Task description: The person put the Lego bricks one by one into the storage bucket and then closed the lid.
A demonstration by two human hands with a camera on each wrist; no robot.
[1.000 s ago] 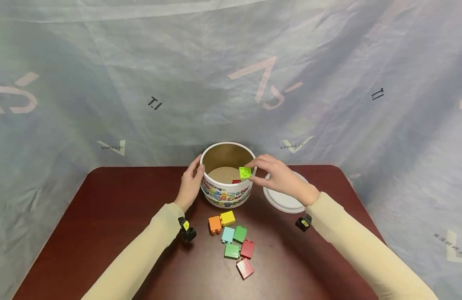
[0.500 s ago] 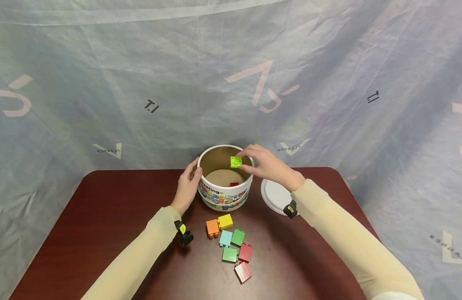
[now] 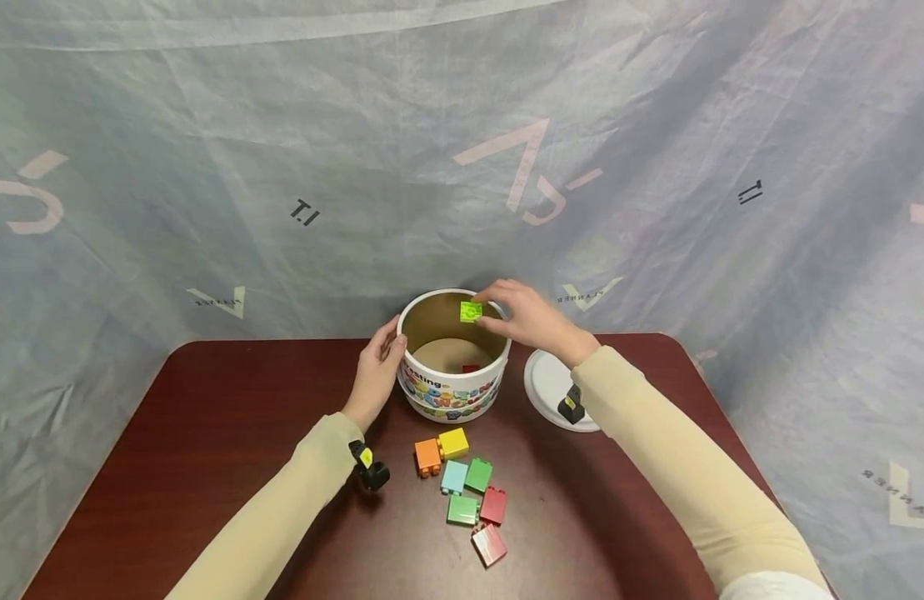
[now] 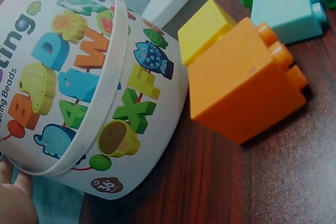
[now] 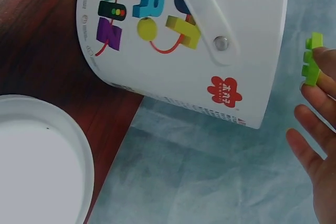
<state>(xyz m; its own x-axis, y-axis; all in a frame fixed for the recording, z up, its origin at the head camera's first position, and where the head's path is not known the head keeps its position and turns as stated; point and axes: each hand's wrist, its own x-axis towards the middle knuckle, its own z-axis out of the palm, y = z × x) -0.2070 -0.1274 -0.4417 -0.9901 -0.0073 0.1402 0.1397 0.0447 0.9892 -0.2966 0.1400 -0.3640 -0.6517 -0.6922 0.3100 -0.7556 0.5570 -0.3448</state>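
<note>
A white bucket (image 3: 450, 402) printed with colourful letters and animals stands upright on the table. My left hand (image 3: 375, 375) holds it by its left side, thumb near the rim and fingers round the outer wall. Between thumb and fingertips, my right hand (image 3: 532, 317) pinches a lime-green toy brick (image 3: 471, 312) above the bucket's right rear opening. The right wrist view has this brick (image 5: 313, 60) edge-on, studs toward the bucket, higher than the rim; the other fingers are spread. On the bucket's floor lies a red piece (image 3: 470, 368), partly hidden by the front rim.
In front of the bucket lie several bricks: orange (image 3: 427, 456), yellow (image 3: 453, 443), light blue (image 3: 454, 477), two green (image 3: 478, 475) and two red (image 3: 494, 505). A white round lid (image 3: 547, 392) lies to its right, partly under the right forearm. Behind the table (image 3: 244, 433) hangs a grey cloth (image 3: 387, 208).
My right hand has moved left and away from me with the lime-green brick, from the right rim to over the bucket's rear. My left hand keeps its hold on the bucket.
</note>
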